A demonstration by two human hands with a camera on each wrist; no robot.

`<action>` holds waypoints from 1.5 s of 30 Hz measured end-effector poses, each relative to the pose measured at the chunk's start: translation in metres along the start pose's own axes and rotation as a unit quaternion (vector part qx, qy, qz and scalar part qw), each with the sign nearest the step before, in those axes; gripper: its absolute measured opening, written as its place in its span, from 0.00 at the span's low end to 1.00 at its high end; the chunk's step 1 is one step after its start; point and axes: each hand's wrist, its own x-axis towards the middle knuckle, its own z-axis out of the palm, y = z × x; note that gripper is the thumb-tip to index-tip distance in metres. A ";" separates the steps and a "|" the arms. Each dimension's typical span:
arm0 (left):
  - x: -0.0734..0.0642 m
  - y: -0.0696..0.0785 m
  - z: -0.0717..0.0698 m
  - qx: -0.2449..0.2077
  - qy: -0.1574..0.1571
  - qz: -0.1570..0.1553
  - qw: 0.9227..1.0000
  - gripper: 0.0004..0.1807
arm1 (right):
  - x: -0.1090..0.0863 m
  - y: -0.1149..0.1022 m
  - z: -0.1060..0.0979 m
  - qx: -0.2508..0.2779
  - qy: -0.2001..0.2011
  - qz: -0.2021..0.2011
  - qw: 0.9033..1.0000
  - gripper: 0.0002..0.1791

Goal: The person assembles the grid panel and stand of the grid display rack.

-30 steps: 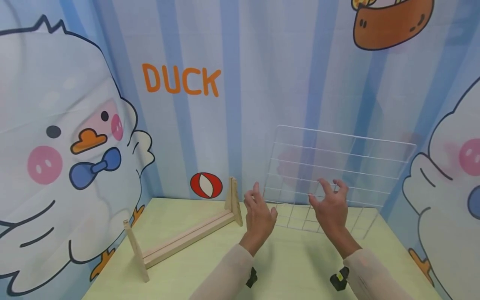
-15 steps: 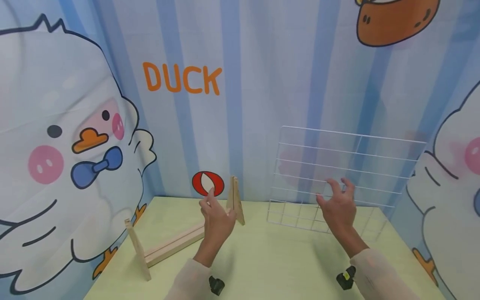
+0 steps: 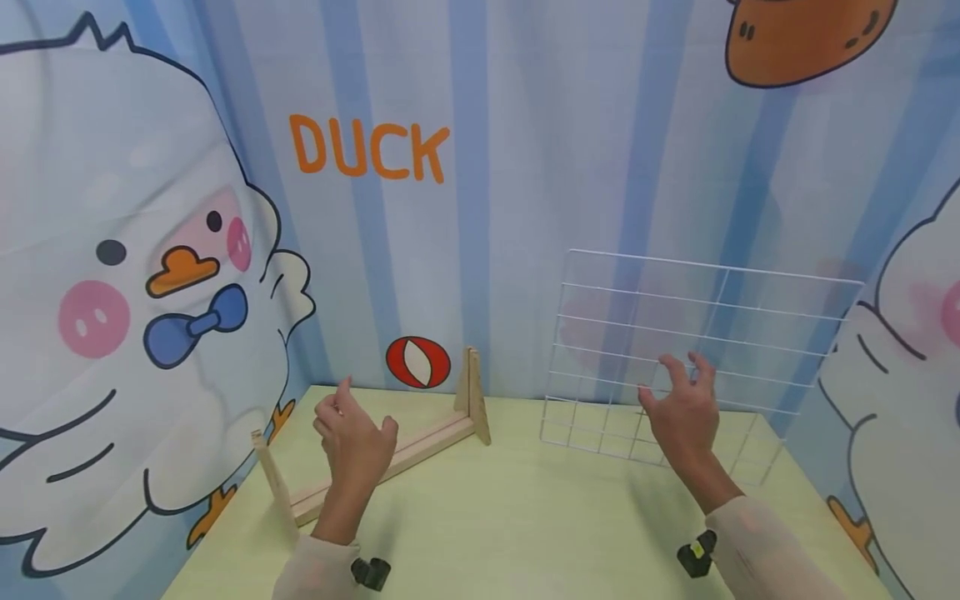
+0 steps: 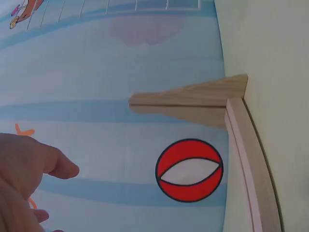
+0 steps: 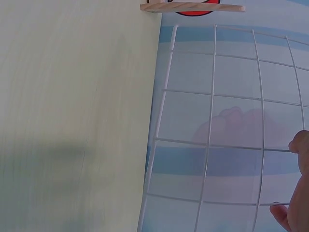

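A white wire grid panel stands on the tabletop in front of the curtain. My right hand holds it near the middle, fingers bent at the wires; in the right wrist view, the thumb and a finger meet the wires, though much of the grip is out of frame. To the left lies a wooden stand with two upright end pieces joined by a long bar. My left hand is raised in front of that bar in the head view, holding nothing, with its fingers loosely bent.
A pale yellow tabletop lies beneath everything. Behind it hangs a blue striped curtain printed with ducks and a red ball. Wrist cameras hang under both sleeves.
My left hand has left the grid's side and travelled left to the wooden stand. My right hand stays at the grid, which has shifted slightly right in view.
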 end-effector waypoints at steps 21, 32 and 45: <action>0.028 -0.076 -0.059 -0.042 0.057 -0.158 0.985 0.49 | 0.001 0.005 0.000 -0.009 -0.006 0.011 1.000 0.29; 0.022 -0.097 -0.071 -0.044 0.011 -0.139 0.989 0.32 | 0.000 0.004 -0.001 -0.008 -0.011 0.008 1.000 0.29; 0.025 -0.099 -0.072 -0.018 0.028 -0.120 0.992 0.30 | 0.000 0.000 0.001 -0.009 -0.018 0.000 1.000 0.29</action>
